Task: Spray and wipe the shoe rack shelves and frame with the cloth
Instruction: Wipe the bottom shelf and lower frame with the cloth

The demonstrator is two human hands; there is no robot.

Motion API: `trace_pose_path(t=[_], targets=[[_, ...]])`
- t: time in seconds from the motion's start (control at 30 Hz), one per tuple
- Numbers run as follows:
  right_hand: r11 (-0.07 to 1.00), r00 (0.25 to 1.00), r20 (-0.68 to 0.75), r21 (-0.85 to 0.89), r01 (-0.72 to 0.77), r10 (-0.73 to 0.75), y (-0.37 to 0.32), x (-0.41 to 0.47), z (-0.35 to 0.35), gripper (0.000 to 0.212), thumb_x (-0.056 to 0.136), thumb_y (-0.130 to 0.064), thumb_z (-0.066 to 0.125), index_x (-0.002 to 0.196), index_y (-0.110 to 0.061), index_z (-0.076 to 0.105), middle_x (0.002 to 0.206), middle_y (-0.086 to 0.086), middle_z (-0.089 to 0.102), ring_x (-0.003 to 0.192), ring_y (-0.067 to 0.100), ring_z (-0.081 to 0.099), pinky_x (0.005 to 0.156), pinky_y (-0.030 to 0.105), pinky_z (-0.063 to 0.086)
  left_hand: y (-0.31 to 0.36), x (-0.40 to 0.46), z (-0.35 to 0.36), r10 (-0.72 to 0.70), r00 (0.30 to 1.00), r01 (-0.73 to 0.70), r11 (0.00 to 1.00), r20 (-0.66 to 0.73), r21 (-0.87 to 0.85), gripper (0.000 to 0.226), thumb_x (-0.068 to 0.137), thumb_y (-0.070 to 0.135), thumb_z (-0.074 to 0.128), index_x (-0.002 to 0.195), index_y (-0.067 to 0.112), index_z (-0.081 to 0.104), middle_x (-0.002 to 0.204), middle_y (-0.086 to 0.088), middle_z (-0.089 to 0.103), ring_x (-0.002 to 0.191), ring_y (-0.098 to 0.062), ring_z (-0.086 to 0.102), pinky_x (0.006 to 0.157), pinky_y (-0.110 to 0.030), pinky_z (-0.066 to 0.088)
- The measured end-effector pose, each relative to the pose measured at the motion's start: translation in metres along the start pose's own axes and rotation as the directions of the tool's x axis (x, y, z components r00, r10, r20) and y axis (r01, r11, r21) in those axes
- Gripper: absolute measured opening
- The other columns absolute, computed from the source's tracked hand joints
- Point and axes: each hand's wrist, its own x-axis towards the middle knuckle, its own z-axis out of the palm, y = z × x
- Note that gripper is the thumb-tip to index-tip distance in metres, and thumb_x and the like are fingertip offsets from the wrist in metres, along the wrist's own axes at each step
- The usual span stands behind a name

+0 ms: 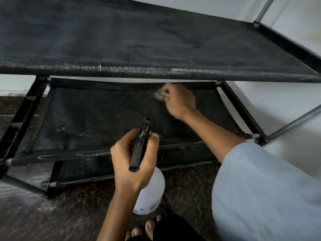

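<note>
A black shoe rack with fabric shelves fills the view: an upper shelf [139, 40], a middle shelf [104, 115] and a lowest shelf [173, 159] near the floor. My left hand [133, 160] grips the black trigger head of a white spray bottle [150, 193], held over the front rail of the middle shelf. My right hand [177, 100] reaches under the upper shelf and holds a small grey cloth [159, 95] bunched against the back of the middle shelf. Dust specks show on the shelf fabric.
Metal frame poles [264, 9] rise at the right, against a white wall [278, 94]. The rack stands on a dark speckled floor [69, 214]. My bare toes [149, 226] show at the bottom edge, and a light blue sleeve [260, 188] covers my right upper arm.
</note>
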Motion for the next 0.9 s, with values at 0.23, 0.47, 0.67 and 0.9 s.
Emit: trace_pose_path(t=[0.23, 0.47, 0.67, 0.9], targets=[[0.905, 0.863, 0.332, 0.325, 0.273, -0.38, 0.0, -0.042, -0.014, 0.06, 0.077, -0.009, 0.074, 0.131, -0.026, 0.053, 0.115, -0.01, 0.063, 0.105, 0.009, 0.059, 0.091, 0.031, 0.046, -0.002, 0.002, -0.001, 0.006, 1.0, -0.006, 1.0, 0.008, 0.009, 0.045, 0.08, 0.047, 0.057, 0.073, 0.003, 0.065, 0.061, -0.014, 0.061, 0.044, -0.033, 0.054, 0.036, -0.042, 0.039], [0.992, 0.986, 0.11, -0.003, 0.13, -0.129, 0.108, -0.042, -0.044, 0.043, 0.081, -0.001, 0.066, 0.121, -0.016, 0.064, 0.115, 0.004, 0.059, 0.105, 0.022, 0.058, 0.094, 0.039, 0.046, 0.0, 0.002, -0.001, -0.003, 1.0, 0.003, 1.0, 0.001, -0.003, 0.042, 0.079, 0.048, 0.056, 0.072, 0.007, 0.064, 0.067, -0.016, 0.062, 0.046, -0.034, 0.054, 0.039, -0.047, 0.041], [0.999, 0.997, -0.082, -0.036, 0.006, -0.009, 0.111, 0.025, -0.031, 0.035, 0.086, 0.0, 0.054, 0.119, -0.009, 0.063, 0.12, 0.013, 0.062, 0.112, 0.029, 0.056, 0.093, 0.043, 0.047, -0.004, 0.001, -0.002, 0.003, 1.0, -0.003, 1.0, -0.009, -0.01, 0.044, 0.082, 0.045, 0.056, 0.072, 0.002, 0.063, 0.066, -0.019, 0.06, 0.048, -0.036, 0.052, 0.036, -0.044, 0.039], [0.992, 0.997, 0.019, -0.101, -0.071, 0.074, 0.135, -0.005, -0.039, 0.035, 0.084, -0.008, 0.062, 0.116, -0.022, 0.062, 0.117, 0.006, 0.064, 0.107, 0.028, 0.059, 0.088, 0.035, 0.047, -0.004, 0.002, -0.003, 0.013, 1.0, -0.013, 0.999, 0.008, -0.039, 0.046, 0.083, 0.042, 0.056, 0.073, -0.003, 0.063, 0.069, -0.023, 0.06, 0.053, -0.037, 0.053, 0.038, -0.045, 0.041]])
